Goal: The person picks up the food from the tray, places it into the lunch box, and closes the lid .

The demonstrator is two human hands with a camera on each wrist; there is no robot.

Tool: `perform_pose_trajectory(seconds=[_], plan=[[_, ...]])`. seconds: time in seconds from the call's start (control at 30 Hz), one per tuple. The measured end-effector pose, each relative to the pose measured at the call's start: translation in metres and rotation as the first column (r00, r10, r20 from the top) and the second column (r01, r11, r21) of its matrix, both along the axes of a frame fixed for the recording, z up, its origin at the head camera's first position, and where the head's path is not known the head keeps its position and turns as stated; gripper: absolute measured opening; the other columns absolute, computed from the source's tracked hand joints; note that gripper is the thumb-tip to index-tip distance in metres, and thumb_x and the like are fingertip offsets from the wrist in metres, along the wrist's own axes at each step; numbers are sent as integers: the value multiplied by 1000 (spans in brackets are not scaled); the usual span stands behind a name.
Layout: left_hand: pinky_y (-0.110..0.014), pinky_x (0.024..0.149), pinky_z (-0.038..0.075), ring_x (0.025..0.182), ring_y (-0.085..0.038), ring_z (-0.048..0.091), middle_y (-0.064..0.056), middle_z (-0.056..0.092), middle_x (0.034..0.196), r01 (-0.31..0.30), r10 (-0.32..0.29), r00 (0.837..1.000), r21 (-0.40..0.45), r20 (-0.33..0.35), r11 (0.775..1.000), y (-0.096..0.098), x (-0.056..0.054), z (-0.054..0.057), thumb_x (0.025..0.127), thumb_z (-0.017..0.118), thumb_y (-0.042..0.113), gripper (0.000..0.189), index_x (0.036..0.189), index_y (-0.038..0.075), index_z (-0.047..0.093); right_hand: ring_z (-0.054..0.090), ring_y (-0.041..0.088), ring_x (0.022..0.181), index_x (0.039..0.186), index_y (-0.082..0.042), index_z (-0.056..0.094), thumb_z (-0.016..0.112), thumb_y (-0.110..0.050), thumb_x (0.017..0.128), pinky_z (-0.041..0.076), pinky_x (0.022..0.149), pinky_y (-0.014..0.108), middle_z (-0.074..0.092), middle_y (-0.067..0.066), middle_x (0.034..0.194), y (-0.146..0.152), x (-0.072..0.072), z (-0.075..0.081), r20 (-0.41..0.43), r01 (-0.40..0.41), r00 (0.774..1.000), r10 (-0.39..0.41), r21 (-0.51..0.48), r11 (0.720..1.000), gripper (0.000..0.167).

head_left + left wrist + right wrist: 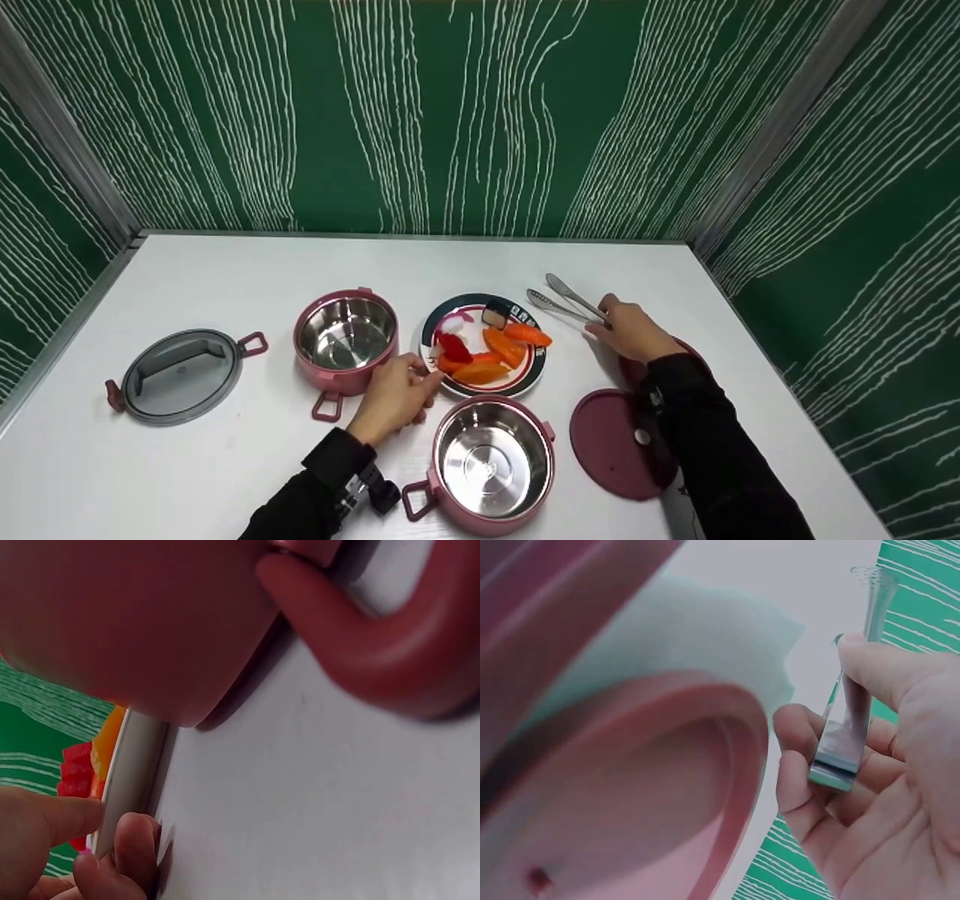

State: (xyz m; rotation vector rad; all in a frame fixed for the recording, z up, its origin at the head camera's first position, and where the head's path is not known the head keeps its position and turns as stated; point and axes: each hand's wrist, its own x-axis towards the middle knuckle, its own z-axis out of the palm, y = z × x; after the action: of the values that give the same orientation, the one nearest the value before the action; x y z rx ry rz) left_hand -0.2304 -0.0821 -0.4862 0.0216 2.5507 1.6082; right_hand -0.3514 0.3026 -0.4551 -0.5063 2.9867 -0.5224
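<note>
My right hand [634, 330] holds metal tongs [574, 300] near their closed end, the two arms spread and pointing to the plate's far right. In the right wrist view the tongs [844, 727] lie between the thumb and curled fingers. My left hand [397, 397] pinches the near left rim of a dark-edged plate [433, 330]. The left wrist view has one finger over the plate's rim [135, 765] and others against its outside. Orange pieces [480, 373], a red piece [452, 347] and a dark-skinned chunk [496, 312] lie on the plate.
Two pink pots with steel insides stand near the left hand, one [345, 334] behind it, one [491, 465] in front. A grey lid [182, 375] lies far left. A dark red round lid [615, 450] lies under the right forearm, with another red piece [694, 352] behind.
</note>
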Motion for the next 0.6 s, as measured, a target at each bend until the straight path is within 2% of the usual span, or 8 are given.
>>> perform_pose_trajectory(seconds=[0.17, 0.33, 0.43, 0.5, 0.6], plan=[[-23, 33, 39, 43, -14, 59, -5, 69, 67, 1, -1, 1000, -4, -3, 1000, 0, 0, 0, 99, 69, 27, 22, 101, 8, 58, 52, 26, 73, 114, 4, 47, 64, -24, 102, 42, 62, 35, 54, 11, 82, -3, 1, 4, 82, 25, 996, -22, -37, 999, 35], [-23, 33, 39, 43, -15, 59, -6, 68, 67, 2, -2, 1000, 4, -11, 1000, -1, 1, 0, 99, 69, 27, 23, 101, 8, 57, 56, 29, 78, 137, 4, 43, 58, -25, 105, 46, 67, 40, 62, 20, 90, -6, 2, 6, 104, 11, 995, -8, -30, 999, 46], [-23, 33, 39, 43, -15, 60, -5, 68, 66, 2, -2, 1000, 1, -17, 1000, -1, 1, -1, 99, 70, 28, 24, 104, 8, 56, 60, 34, 87, 146, 4, 37, 54, -25, 106, 50, 76, 47, 65, 28, 102, -8, 3, 4, 91, -7, 996, 10, -29, 1000, 52], [-23, 34, 39, 43, -15, 60, -4, 68, 65, 0, 0, 1000, -7, -25, 1000, -1, 0, -2, 98, 70, 28, 25, 105, 8, 56, 64, 39, 94, 146, 4, 38, 53, -27, 107, 51, 81, 53, 65, 33, 108, -8, 5, 1, 61, -12, 998, 14, -32, 999, 52], [-23, 35, 40, 42, -14, 60, -4, 67, 64, 1, -2, 999, -18, -39, 1000, -1, 0, -3, 98, 70, 28, 27, 107, 7, 56, 66, 46, 98, 143, 0, 42, 52, -35, 108, 52, 82, 60, 66, 33, 108, -9, 8, -3, 6, 6, 1000, -6, -19, 1000, 51]])
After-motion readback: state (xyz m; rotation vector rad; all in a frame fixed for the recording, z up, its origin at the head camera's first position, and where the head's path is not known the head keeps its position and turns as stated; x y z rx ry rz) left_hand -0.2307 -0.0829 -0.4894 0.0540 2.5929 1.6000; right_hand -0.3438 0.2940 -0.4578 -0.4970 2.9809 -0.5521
